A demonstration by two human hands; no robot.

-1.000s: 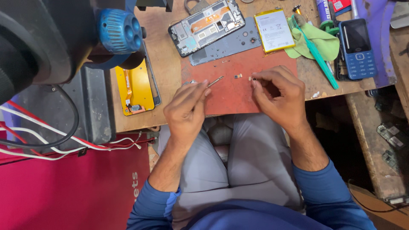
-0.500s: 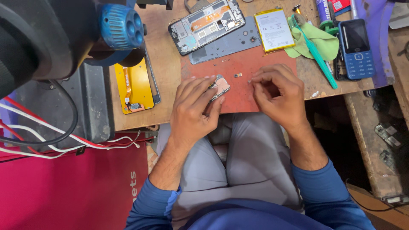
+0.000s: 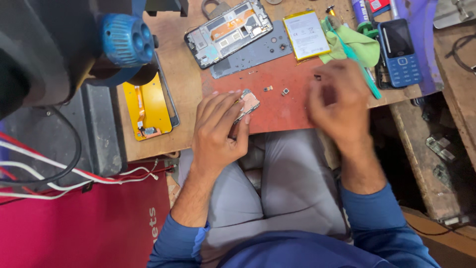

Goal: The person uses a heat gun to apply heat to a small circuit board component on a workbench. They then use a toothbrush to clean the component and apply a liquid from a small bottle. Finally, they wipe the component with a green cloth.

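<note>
Circuit board [image 3: 246,104], small, coppery-pink with metal shielding, pinched by its edges in the left hand [image 3: 218,129] over the near left part of the red work mat [image 3: 282,106]. Best gripped by the rim only, fingertips off the contacts, and kept low over the mat as a guard against a drop into the lap.

Left of the mat: glossy yellow panel [image 3: 147,110] with a thin orange flex strip, flat on the worn wooden tabletop [image 3: 186,89].

Beyond the mat's far edge: opened phone frame [image 3: 228,32], bare metal and orange ribbon, partly over a dull grey plate [image 3: 258,53]; beside these, a flat yellowish battery [image 3: 306,34].

On the mat, just right of the board: two tiny square components [image 3: 285,92], loose, easily brushed off, worth steering clear of.

Over the mat's right end: right hand [image 3: 337,99], blurred, fingers seemingly curled, grip impossible to tell.

Right of the mat: soft green cloth [image 3: 354,44], then a blue keypad phone [image 3: 399,52].
</note>
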